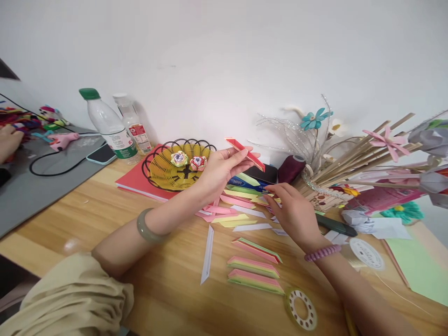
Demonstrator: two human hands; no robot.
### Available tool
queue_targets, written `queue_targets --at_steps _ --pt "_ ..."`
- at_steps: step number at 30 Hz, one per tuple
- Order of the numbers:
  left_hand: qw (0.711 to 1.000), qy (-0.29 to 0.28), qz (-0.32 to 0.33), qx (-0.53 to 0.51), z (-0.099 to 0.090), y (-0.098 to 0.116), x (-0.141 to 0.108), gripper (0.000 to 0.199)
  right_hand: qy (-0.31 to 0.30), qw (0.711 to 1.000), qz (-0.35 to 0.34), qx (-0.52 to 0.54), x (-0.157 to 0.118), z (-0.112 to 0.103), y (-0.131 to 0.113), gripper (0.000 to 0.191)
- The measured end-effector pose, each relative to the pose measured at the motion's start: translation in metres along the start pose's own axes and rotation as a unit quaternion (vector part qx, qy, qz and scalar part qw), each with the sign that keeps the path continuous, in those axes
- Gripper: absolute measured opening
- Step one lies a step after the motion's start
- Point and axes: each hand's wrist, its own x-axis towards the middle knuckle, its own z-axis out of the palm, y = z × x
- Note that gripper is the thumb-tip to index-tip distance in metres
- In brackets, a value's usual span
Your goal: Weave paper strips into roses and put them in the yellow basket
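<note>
My left hand (233, 164) holds a folded red paper strip (245, 154) between thumb and fingers, raised above the table. Lower and to the right, my right hand (292, 210) has its thumb and index fingertips close together over the pile of paper strips (238, 200); what they hold, if anything, is too small to make out. Below the pile lie a green, red and pink folded bundle (257, 250) and two pink and yellow-green bundles (254, 267), (255, 281). A single white strip (207, 255) lies to their left.
A yellow basket (164, 170) with two paper flowers stands behind my left forearm, beside two bottles (114, 133). A tape roll (301, 308) and a thread spool (367, 254) lie near my right arm. Crafted flowers and sticks fill the right. Another person's hand (10, 142) is far left.
</note>
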Motion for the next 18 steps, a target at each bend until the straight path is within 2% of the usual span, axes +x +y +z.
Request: queue_targets --at_steps 6,11,14,18 --pt "1.000 -0.002 0.008 -0.011 0.000 -0.002 0.000 0.018 -0.017 0.998 0.004 -0.065 0.020 0.016 -0.014 0.023" --pt "0.999 -0.024 0.002 -0.033 -0.001 -0.010 0.000 0.023 -0.009 0.999 0.012 -0.036 0.028 0.027 -0.012 0.018" --pt "0.999 -0.022 -0.006 -0.040 0.000 -0.010 -0.001 0.021 0.015 0.999 0.030 0.011 0.029 0.019 -0.005 0.019" --pt "0.999 0.000 0.004 -0.049 0.003 -0.007 -0.002 0.017 0.086 0.988 0.098 0.079 0.025 -0.009 0.010 0.024"
